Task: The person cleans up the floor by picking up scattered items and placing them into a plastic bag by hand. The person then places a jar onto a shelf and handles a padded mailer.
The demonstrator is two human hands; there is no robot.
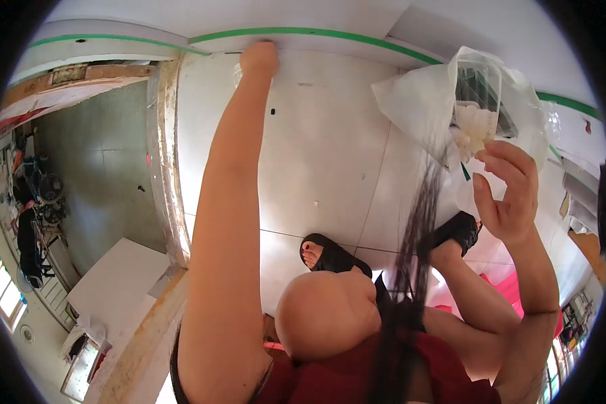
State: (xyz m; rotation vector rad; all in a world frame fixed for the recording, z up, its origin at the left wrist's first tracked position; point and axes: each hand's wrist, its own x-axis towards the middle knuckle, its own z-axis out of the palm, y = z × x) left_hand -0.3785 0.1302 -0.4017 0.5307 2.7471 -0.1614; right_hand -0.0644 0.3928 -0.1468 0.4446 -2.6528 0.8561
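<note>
My left hand (259, 59) is at the end of my outstretched arm, low by the wall's green strip (303, 31). Its fingers are folded and face away, and something pale and clear shows just beside the wrist; what the hand holds, if anything, is hidden. On the right, my right hand (508, 182) has its fingers curved and spread, the thumb apart from them. Its fingertips are close beside a translucent plastic bag (411, 101) that stands open on the floor. Inside the bag are pale crumpled pieces (477, 121) and something dark green.
A worn wooden door frame (170, 155) stands at the left, with another room beyond it. My feet in black sandals (330, 252) are on the tiled floor (316, 148). A small black object (273, 112) lies near my left forearm. Dark hair hangs across the view.
</note>
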